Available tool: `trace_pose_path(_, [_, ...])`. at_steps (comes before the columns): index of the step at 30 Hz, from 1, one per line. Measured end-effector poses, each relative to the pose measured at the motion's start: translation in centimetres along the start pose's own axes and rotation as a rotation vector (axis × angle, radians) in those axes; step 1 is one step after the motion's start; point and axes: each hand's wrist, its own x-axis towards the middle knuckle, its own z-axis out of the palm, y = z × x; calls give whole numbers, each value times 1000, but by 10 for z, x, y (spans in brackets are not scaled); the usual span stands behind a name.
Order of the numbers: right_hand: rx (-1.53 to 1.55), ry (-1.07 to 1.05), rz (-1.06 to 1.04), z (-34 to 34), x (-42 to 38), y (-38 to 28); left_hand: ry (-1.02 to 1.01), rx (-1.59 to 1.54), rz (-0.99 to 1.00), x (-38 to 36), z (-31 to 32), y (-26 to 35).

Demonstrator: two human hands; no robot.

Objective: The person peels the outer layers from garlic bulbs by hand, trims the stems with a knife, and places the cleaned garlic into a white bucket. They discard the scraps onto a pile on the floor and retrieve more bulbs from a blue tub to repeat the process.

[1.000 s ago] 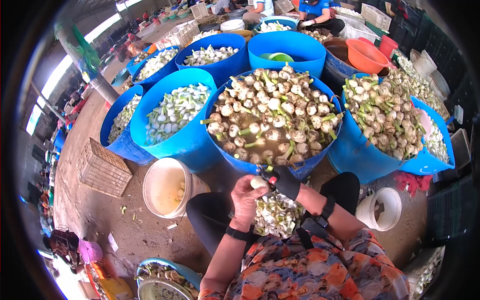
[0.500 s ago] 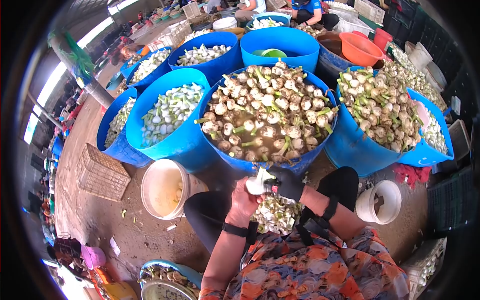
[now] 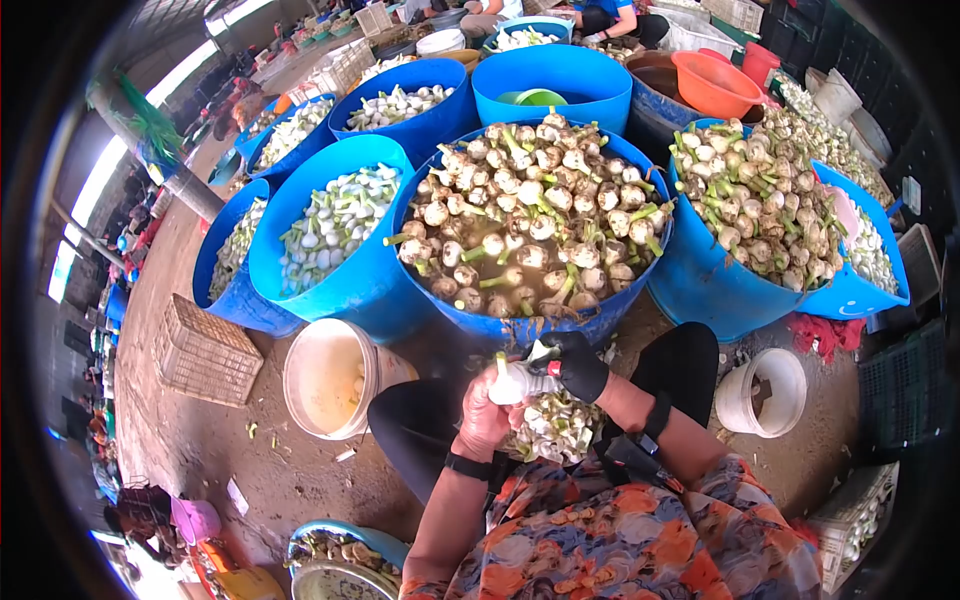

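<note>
My left hand [image 3: 484,412], bare, is closed around a white, peeled-looking garlic bulb [image 3: 511,384] whose short green stem points up. My right hand [image 3: 580,366], in a black glove, is closed at the bulb's right side on a loose pale flap of garlic skin [image 3: 542,352]. A small red thing [image 3: 554,369] shows at the right fingers; I cannot make out what it is. Under both hands, between the knees, lies a heap of pale garlic peelings [image 3: 553,428]. Just beyond stands a blue tub [image 3: 610,325] of soil-stained garlic bulbs [image 3: 530,190] in murky water.
To the left are a white bucket [image 3: 375,385], a plastic crate [image 3: 205,350] and a light-blue tub [image 3: 375,300] of clean garlic. A heaped tub [image 3: 700,300] and a smaller bucket [image 3: 735,405] stand at the right. Other people work at the back.
The garlic bulb has turned so its stem now points up on the left side. My right hand has shifted slightly, and a flap of skin stands out by its fingers.
</note>
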Motion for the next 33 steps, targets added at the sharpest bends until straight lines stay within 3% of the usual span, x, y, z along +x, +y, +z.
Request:
trace_pose_path(1, [2,3,1,3,-1,-5,24,-175,-70,-1,1,-1])
trace_pose_path(3, [-221,78,-33,5,0,-14,53,-144,-74,-1,9,-4])
trace_pose_path(5, [-267,134,-17,10,-1,-8,282,428,287,-3,19,-11])
trace_pose_path(7, [-386,148,-127,17,-4,-9,323,506,331,-3,12,-14])
trace_pose_path(9, [-383,141,-118,17,-1,0,316,488,304,-3,11,-14])
trace_pose_path(11, [-635,202,-316,15,4,6,299,423,233,-7,16,-6])
trace_pose_path(17, [-624,156,-301,14,7,-13,78,315,132,-10,15,9])
trace_pose_path(18, [-625,157,-300,11,10,-5,23,334,238,-9,15,3])
trace_pose_path(20, [-909,259,-361,4,15,17,-29,398,167,-13,24,2])
trace_pose_path(21, [-908,255,-362,4,15,12,-74,462,106,-15,27,2])
trace_pose_path(25, [-630,240,-215,4,7,-10,88,293,153,-14,32,8])
trace_pose_path(27, [-291,72,-248,5,2,-16,134,320,154,-11,22,6])
trace_pose_path(28, [-270,11,-166,6,-4,-25,166,393,206,-8,18,4])
trace_pose_path(29, [-270,10,-164,7,-6,-26,196,467,254,-6,16,1])
trace_pose_path(31, [-673,-18,-349,9,-8,-27,206,545,280,-4,19,-2])
trace_pose_path(33, [-694,-6,-331,9,-7,-26,261,723,306,-3,18,-6])
